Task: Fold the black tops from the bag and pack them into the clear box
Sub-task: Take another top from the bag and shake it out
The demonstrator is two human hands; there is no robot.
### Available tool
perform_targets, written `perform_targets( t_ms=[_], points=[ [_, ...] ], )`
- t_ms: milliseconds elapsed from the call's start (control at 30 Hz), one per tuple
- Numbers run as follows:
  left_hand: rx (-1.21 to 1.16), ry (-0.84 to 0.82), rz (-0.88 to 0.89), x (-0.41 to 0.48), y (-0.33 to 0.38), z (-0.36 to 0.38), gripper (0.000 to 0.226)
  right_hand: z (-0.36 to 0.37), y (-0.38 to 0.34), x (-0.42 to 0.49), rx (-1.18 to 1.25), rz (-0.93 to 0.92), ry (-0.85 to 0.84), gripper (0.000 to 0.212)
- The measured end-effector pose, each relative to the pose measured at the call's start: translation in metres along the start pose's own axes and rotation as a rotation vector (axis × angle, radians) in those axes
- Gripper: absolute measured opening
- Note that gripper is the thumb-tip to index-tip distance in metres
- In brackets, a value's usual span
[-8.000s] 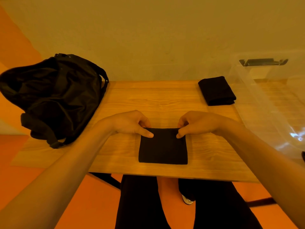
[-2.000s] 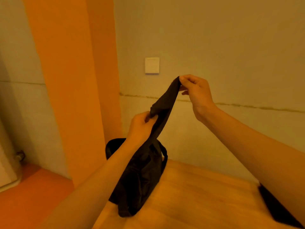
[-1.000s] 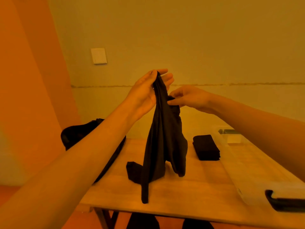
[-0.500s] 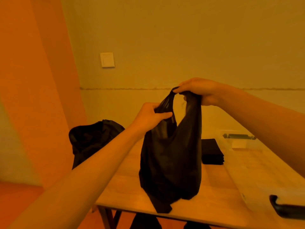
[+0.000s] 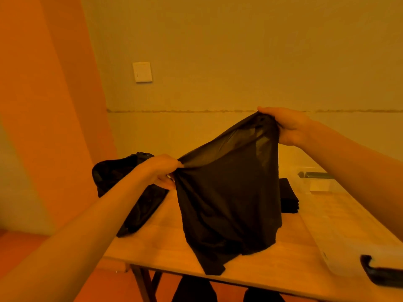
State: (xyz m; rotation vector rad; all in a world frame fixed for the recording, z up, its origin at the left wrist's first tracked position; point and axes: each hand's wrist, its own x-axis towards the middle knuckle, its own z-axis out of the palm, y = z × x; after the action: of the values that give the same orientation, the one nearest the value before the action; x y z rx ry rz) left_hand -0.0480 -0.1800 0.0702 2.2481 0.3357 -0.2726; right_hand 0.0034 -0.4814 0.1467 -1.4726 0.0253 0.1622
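A thin black top (image 5: 229, 203) hangs spread in the air over the wooden table (image 5: 283, 264), its lower hem touching the tabletop. My left hand (image 5: 161, 171) grips its left edge, lower down. My right hand (image 5: 287, 125) pinches its upper right edge, higher up. The black bag (image 5: 122, 184) lies on the table's left end, behind my left forearm. A folded black top (image 5: 289, 198) sits at the back, partly hidden by the hanging fabric. The clear box (image 5: 340, 221) stands on the right, with a dark latch (image 5: 379, 273) at its near end.
A plain wall with a white switch plate (image 5: 142, 72) is behind the table. An orange wall (image 5: 43, 105) runs along the left. The table's near edge is close, with dark legs (image 5: 194, 290) visible below it.
My hands have drawn apart, left hand going down and left, right hand to the right, so the bunched top is now stretched open between them.
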Motion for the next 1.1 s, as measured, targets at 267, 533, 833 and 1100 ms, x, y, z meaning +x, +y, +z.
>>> perform_targets(
  t_ms=[267,533,833,1100],
  points=[
    [-0.786,-0.012,0.172,0.012,0.009,0.009,0.027,0.015,0.007,0.006,0.028,-0.396,0.048,0.015],
    [-0.202,0.409,0.715,0.003,0.006,0.020,0.040,0.022,0.003,-0.004,0.025,-0.344,-0.041,0.012],
    [-0.847,-0.182,0.494,-0.004,0.048,0.077,0.024,0.046,0.029,-0.026,-0.619,-0.451,-0.170,0.024],
    [-0.991,-0.240,0.389,0.018,0.030,0.097,0.025,-0.053,0.102,0.044,-1.038,-0.280,0.131,0.048]
  ],
)
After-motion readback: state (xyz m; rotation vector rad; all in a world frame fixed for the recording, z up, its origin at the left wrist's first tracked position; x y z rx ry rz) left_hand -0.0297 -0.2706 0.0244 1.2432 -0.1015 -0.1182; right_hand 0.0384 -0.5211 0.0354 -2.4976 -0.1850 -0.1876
